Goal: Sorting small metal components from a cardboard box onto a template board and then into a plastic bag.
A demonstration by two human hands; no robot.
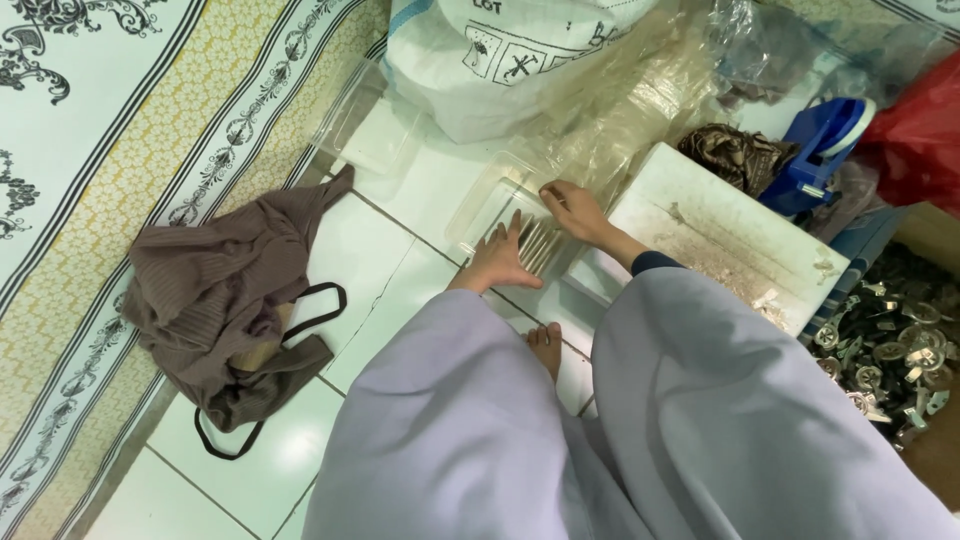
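A clear plastic tray (478, 205) lies on the white tiled floor with a bundle of thin pale metal strips (543, 247) in it. My left hand (497, 258) rests flat on the near end of the strips, fingers spread. My right hand (577, 212) reaches in from the right, its fingers bent down at the far end of the bundle by the tray's rim. Whether it grips the strips is not visible. Both arms are in pale lilac sleeves. My bare foot (546, 346) shows just below the tray.
A brown garment on a bag with black straps (225, 300) lies at left on a patterned mat (120, 150). A white board (725, 235) sits right of the tray. A box of small metal parts (895, 345) stands at far right. Plastic sacks (500, 60) fill the back.
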